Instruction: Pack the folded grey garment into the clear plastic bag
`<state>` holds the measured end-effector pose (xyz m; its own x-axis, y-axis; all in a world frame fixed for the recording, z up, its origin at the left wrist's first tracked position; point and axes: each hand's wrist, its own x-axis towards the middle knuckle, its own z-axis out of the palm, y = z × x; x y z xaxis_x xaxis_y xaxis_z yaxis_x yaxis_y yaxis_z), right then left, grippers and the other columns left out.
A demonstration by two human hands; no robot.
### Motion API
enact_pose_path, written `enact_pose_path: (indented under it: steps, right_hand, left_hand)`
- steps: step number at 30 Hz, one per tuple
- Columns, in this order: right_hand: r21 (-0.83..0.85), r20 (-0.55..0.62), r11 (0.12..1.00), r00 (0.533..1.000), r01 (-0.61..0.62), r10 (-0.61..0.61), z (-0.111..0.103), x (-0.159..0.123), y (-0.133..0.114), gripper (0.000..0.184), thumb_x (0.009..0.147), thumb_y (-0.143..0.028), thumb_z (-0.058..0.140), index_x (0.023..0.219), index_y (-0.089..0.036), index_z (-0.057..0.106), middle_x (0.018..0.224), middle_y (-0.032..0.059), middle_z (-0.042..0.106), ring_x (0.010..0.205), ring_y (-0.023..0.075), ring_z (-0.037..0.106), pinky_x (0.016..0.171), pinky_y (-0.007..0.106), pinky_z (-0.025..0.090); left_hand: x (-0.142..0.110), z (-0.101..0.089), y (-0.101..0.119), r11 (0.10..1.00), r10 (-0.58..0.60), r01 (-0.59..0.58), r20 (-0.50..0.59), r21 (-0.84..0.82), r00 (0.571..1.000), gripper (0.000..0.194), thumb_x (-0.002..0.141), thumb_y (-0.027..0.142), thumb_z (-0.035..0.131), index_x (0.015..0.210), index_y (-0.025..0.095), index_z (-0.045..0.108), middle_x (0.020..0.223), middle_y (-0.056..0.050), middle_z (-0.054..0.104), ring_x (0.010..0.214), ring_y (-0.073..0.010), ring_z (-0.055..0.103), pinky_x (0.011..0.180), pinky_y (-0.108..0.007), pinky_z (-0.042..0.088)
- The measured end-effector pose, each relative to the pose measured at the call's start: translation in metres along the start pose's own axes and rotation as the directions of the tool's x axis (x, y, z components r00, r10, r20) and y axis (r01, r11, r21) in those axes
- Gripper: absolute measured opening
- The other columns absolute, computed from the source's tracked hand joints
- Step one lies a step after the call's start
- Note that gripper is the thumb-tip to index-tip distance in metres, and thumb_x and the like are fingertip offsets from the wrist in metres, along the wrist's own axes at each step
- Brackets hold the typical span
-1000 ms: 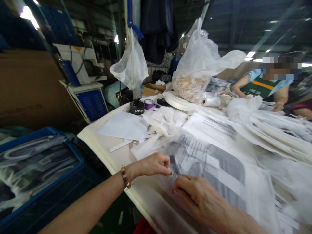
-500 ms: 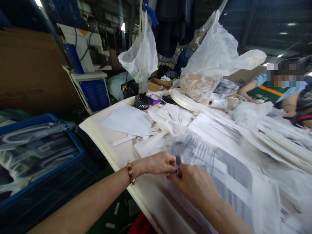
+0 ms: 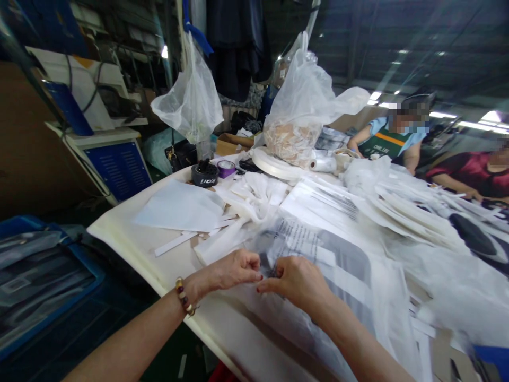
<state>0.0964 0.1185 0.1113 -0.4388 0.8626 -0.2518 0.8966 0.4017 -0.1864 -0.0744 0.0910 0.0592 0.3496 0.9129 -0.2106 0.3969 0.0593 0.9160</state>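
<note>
A clear plastic bag [image 3: 330, 249] with printed text lies flat on the table, a grey and white flat item showing through it. My left hand [image 3: 238, 269] has its fingers curled closed at the bag's near left edge, and a beaded bracelet [image 3: 183, 297] circles that wrist. Close beside it, my right hand [image 3: 300, 278] is closed on the same edge, thumb stretched toward the left thumb. The fingertips of both hands nearly meet. The film between the fingers is partly hidden by the hands.
White sheets [image 3: 183, 207], a black tape roll [image 3: 204, 174] and a purple tape roll [image 3: 226, 168] sit at the table's back left. A blue crate [image 3: 91, 276] of bagged items stands left. Plastic wrap [image 3: 465, 286] spreads right. Two people sit across the table.
The view has turned to the right, bringing a second person and more plastic wrap into sight. Both hands stay together at the bag's edge.
</note>
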Motion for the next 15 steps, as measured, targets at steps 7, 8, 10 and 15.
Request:
enact_pose_path:
  steps: [7,8,10,15]
  right_hand:
    - [0.148,-0.273,0.988,0.958,-0.051,0.091,-0.007,-0.007,0.060,0.025,0.077,-0.041,0.060,0.067,-0.019,0.063,0.058,-0.0006,0.060,0.057,0.0133,0.054,0.052,0.023,0.030]
    - [0.146,-0.360,0.987,0.925,-0.075,0.123,-0.011,-0.007,0.076,0.024,0.081,-0.040,0.057,0.071,-0.018,0.063,0.062,0.0003,0.061,0.060,0.0139,0.055,0.055,0.024,0.032]
    - [0.106,-0.485,0.985,0.858,-0.136,0.171,-0.019,-0.006,0.109,0.026,0.086,-0.040,0.049,0.084,-0.018,0.063,0.078,0.0034,0.065,0.071,0.0162,0.058,0.063,0.025,0.037]
    - [-0.004,-0.458,0.981,0.872,-0.195,0.171,-0.026,0.011,0.177,0.036,0.091,-0.038,0.039,0.112,-0.015,0.057,0.115,0.0116,0.060,0.103,0.0226,0.056,0.083,0.032,0.039]
  left_hand:
    - [-0.013,-0.002,0.011,0.970,0.068,-0.007,-0.246,0.241,0.967,0.023,0.074,0.039,0.049,0.068,0.018,0.050,0.062,0.002,0.048,0.058,-0.0129,0.042,0.055,-0.024,0.031]
    - [-0.022,-0.002,0.012,0.929,0.165,-0.009,-0.392,0.371,0.905,0.022,0.077,0.039,0.048,0.070,0.018,0.054,0.068,-0.001,0.054,0.064,-0.0155,0.047,0.060,-0.026,0.034]
    - [-0.044,0.007,0.011,0.807,0.437,0.040,-0.642,0.589,0.631,0.025,0.077,0.044,0.051,0.080,0.020,0.059,0.085,-0.006,0.062,0.081,-0.0225,0.055,0.073,-0.033,0.040]
    - [-0.080,0.088,-0.013,0.983,-0.155,0.177,-0.779,-0.057,0.608,0.033,0.080,0.057,0.047,0.079,0.026,0.057,0.066,0.000,0.062,0.064,-0.0202,0.061,0.062,-0.030,0.048]
